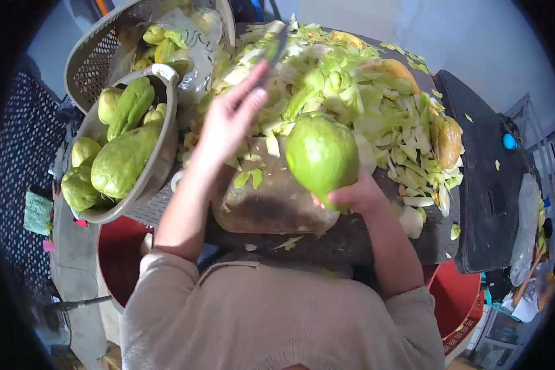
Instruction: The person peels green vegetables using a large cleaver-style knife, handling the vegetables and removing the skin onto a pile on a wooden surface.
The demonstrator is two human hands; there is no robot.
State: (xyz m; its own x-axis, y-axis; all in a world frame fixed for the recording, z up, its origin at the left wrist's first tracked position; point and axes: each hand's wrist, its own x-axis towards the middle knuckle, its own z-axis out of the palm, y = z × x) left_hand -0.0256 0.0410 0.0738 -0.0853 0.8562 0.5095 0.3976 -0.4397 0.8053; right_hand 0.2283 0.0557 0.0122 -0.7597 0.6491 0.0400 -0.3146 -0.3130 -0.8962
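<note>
My right hand point(358, 193) grips a large pear-shaped green chayote point(323, 155) by its narrow lower end, holding it above the right side of a worn cutting board point(277, 203). A knife point(277, 48) is in my left hand point(238, 106), its blurred blade pointing up and away over the peelings, apart from the chayote. Small green scraps point(249, 179) lie on the board. Beyond both hands spreads a heap of pale green peelings and slices point(323, 88).
On the left, a grey basin point(169, 138) holds several chayotes point(125, 159). Behind it, a perforated basket point(85, 69) contains more produce and clear plastic. Yellowed fruit point(446, 141) sits at the heap's right edge. Red containers point(120, 254) stand below on both sides. A person point(527, 296) appears far right.
</note>
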